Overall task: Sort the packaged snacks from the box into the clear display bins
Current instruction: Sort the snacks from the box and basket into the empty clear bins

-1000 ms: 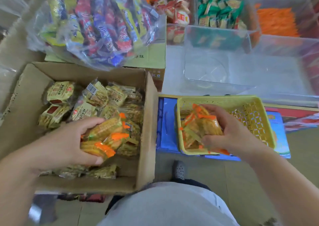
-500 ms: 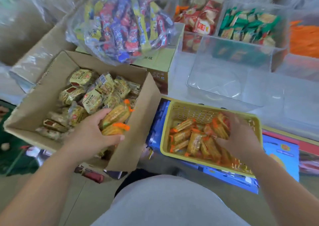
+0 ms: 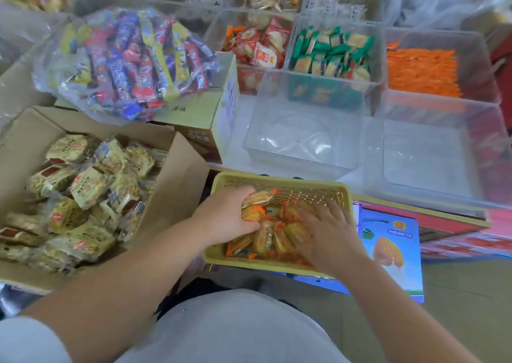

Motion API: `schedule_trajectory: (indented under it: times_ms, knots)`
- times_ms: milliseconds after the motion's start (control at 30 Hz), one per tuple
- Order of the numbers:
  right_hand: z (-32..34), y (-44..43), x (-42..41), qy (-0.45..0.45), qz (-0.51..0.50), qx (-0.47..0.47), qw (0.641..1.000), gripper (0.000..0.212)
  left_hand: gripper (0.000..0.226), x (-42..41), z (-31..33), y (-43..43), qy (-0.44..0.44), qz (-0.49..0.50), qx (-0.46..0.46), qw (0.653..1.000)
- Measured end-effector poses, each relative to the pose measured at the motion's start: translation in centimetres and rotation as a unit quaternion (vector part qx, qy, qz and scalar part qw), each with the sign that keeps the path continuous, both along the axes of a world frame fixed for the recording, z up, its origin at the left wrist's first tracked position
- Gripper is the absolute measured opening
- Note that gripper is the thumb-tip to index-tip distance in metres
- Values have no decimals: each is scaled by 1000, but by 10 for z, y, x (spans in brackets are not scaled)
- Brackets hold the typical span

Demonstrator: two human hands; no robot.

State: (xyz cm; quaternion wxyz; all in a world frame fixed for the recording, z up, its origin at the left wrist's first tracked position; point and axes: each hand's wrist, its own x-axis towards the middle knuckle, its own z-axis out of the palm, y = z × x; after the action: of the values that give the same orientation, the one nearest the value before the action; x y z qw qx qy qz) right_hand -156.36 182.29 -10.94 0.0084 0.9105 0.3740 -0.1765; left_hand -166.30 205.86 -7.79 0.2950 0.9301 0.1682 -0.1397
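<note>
A cardboard box at the left holds several yellow-green wrapped snacks. In front of me a yellow plastic basket holds several orange-edged snack packets. My left hand is inside the basket's left side and grips a couple of those packets. My right hand lies flat on the packets at the basket's right, fingers spread. Two empty clear bins stand behind the basket.
Further back, clear bins hold red-white packets, green packets and orange packets. A plastic bag of blue, red and yellow bars lies on a yellow carton. The basket rests on a blue printed box.
My left hand has carried orange-edged packets out of the cardboard box into the yellow basket. My right hand let its packets go into the basket and now rests flat on them.
</note>
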Motion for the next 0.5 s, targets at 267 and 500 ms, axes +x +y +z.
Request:
schedule_trajectory:
  times_ms: [267, 500]
  knots:
    - [7, -11, -16, 24, -9, 17, 1000, 57, 107, 29, -33, -4, 103, -125, 170, 972]
    - [11, 41, -33, 59, 0, 136, 989, 56, 44, -40, 22, 16, -135, -82, 103, 982]
